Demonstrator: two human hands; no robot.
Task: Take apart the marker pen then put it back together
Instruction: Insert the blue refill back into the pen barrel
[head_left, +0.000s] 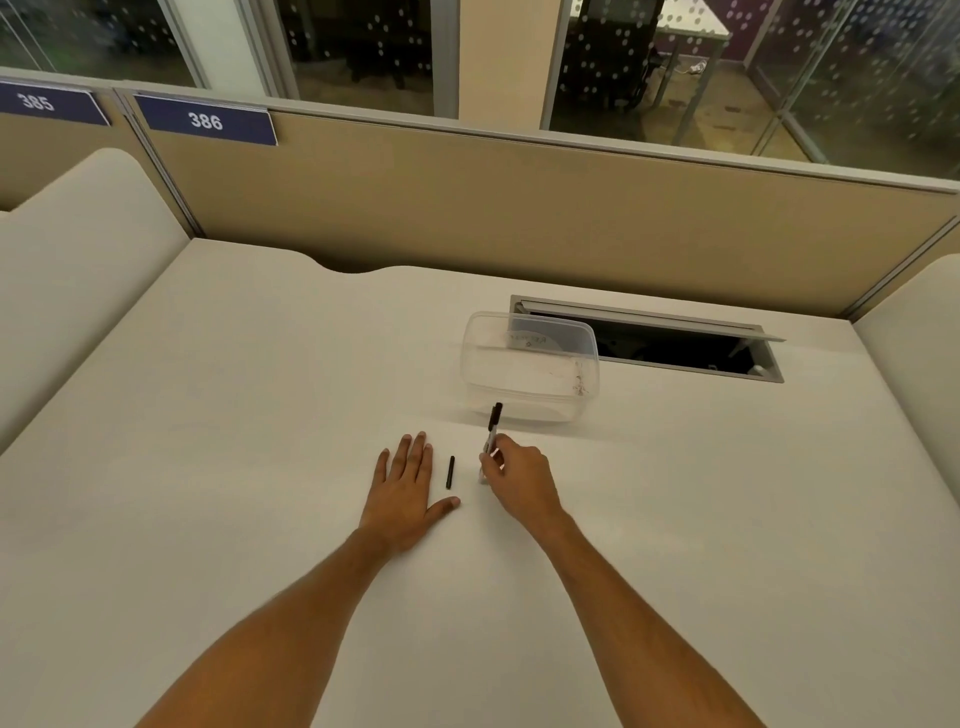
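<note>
Resting palm-down on the white tabletop (260, 415), the left hand (408, 488) lay flat with its fingers spread and gripped nothing. Just beside its index finger, a short black piece of the marker (450, 472) lay on the surface, between the two hands and touching neither. The right hand (519, 480) was closed around the marker pen body (492, 431), pinching it near its lower end so that it stood nearly upright, the dark end pointing up and away; whether its lower tip touched the tabletop could not be told. Just behind the marker sat a clear plastic container (530, 364). Farther back on the right, an open cable hatch (675, 343) was set into the tabletop, in front of a tan partition (519, 208) carrying a blue sign numbered 386 (206, 120).
</note>
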